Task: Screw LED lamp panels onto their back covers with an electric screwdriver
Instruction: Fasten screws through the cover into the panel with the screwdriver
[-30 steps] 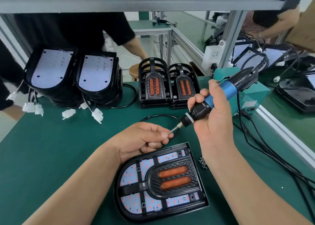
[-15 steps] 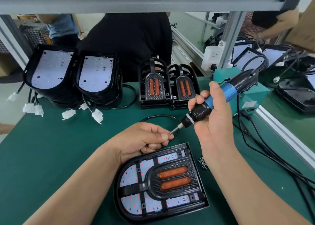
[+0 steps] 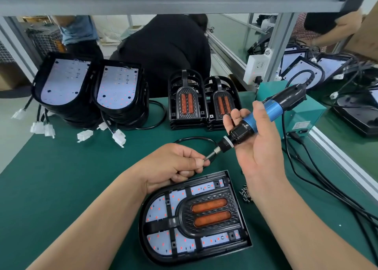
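A black lamp assembly with white LED panel and two orange lenses lies flat on the green mat in front of me. My right hand holds the blue and black electric screwdriver above it, tilted, with the bit pointing down-left. The fingers of that hand look loosened around the tool, palm showing. My left hand pinches a small screw at the bit's tip. A small pile of loose screws lies just right of the lamp.
Two stacks of back covers with LED panels and white connectors stand at the back left. Two stacks of black lens frames stand behind centre. A teal control box and black cables run along the right. People work behind the bench.
My right hand's fingers have loosened and spread on the screwdriver, which stays in place. My left hand keeps pinching at the bit. The person behind the bench has bent lower.
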`<state>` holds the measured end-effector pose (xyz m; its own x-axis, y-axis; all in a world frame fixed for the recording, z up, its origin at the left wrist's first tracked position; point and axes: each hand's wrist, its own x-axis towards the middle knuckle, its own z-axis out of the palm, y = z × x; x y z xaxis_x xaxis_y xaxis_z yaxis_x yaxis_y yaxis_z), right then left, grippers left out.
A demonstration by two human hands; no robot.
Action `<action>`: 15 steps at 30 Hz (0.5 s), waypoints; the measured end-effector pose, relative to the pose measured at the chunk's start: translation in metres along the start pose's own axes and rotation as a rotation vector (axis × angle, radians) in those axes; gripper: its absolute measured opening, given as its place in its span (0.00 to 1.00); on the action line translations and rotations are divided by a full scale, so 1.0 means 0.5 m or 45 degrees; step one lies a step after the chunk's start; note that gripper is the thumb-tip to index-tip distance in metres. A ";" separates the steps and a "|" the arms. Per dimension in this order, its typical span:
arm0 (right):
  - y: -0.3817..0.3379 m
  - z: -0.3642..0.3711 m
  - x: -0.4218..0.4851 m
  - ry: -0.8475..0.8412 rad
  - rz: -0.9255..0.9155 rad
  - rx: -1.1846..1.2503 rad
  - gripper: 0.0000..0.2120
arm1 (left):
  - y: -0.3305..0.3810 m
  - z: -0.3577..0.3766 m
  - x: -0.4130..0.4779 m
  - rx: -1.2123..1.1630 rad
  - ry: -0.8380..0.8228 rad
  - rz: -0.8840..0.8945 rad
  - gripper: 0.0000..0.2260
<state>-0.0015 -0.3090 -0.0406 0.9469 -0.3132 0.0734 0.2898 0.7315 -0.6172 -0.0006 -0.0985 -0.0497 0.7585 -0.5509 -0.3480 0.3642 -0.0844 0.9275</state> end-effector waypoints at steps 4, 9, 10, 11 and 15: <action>0.001 -0.007 0.001 -0.031 0.003 0.023 0.12 | 0.002 0.002 -0.001 -0.027 -0.011 -0.006 0.06; 0.001 -0.003 0.001 0.032 -0.002 0.078 0.12 | 0.004 0.002 -0.004 -0.060 -0.027 -0.003 0.09; 0.001 -0.001 0.001 0.055 -0.004 0.094 0.11 | 0.004 0.001 -0.006 -0.073 -0.031 -0.002 0.10; 0.000 0.000 0.000 0.075 -0.007 0.115 0.12 | 0.004 0.000 -0.007 -0.093 -0.036 0.000 0.13; -0.013 0.005 -0.003 0.132 -0.032 0.178 0.14 | 0.008 -0.011 -0.017 -0.134 -0.019 0.007 0.16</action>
<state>-0.0046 -0.3118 -0.0350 0.9217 -0.3879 0.0017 0.3366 0.7975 -0.5007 -0.0027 -0.0896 -0.0436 0.7528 -0.5633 -0.3405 0.4157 0.0058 0.9095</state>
